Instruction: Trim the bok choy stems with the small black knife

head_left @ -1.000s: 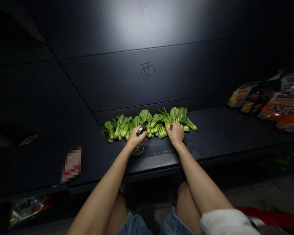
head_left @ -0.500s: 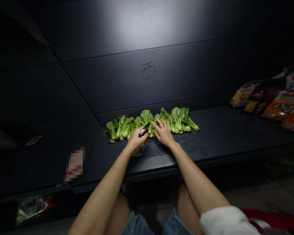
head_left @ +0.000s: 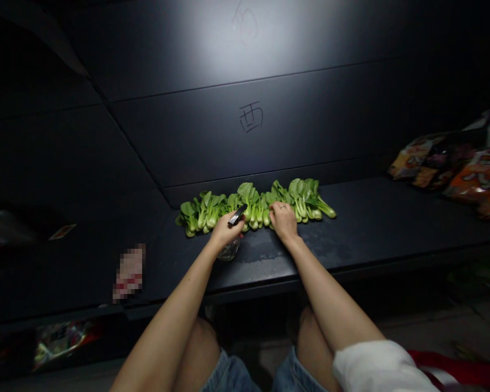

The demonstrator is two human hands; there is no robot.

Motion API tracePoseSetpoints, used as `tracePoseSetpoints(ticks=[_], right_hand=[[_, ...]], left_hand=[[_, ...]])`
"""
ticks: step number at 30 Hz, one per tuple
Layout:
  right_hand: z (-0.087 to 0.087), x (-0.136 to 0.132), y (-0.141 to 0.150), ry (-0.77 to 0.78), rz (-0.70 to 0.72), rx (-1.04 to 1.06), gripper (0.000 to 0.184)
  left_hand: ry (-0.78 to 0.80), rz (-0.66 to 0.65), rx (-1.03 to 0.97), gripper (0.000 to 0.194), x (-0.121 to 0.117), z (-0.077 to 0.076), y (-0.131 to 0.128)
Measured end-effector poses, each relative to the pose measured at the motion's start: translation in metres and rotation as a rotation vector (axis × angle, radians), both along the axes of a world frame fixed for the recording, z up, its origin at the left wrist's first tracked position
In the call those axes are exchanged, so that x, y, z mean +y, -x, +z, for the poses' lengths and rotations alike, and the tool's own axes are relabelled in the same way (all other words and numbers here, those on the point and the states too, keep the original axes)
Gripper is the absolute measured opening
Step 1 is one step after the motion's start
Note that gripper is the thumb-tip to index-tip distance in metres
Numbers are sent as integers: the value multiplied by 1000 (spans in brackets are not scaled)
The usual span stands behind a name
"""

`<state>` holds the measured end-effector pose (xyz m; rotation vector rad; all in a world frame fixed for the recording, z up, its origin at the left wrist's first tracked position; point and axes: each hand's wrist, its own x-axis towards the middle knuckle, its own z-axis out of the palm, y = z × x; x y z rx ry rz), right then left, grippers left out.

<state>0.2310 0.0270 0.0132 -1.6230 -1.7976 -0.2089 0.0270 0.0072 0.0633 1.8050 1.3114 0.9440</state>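
A row of green bok choy (head_left: 254, 210) lies side by side on the dark shelf (head_left: 265, 269), leaves toward the back panel and pale stems toward me. In front of its left half, my left hand (head_left: 224, 231) is closed around a spray bottle (head_left: 237, 215). The black head sticks out above the fingers, and part of the clear body shows below the hand. Right of the row's middle, my right hand (head_left: 285, 222) rests at the bok choy stems with its fingers curled on them. Its fingertips are partly hidden among the plants.
Several snack bags (head_left: 433, 158) stand on the shelf at the right. A small card (head_left: 62, 232) and a blurred-out item (head_left: 129, 272) lie to the left. Another packet (head_left: 59, 343) is below the shelf edge. Water wets the shelf before the bok choy.
My right hand has shifted a little to the right along the row, and its spread fingers have curled in at the stems. My left hand still holds the spray bottle.
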Motion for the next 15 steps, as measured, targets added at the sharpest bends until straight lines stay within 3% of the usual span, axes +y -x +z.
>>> tracePoseSetpoints(ticks=[4, 15], right_hand=[[-3, -2, 3, 8, 102, -32, 22], [-11, 0, -5, -14, 105, 43, 26]], left_hand=[[-18, -6, -11, 18, 0, 0, 0], [-88, 18, 127, 16, 1, -1, 8]])
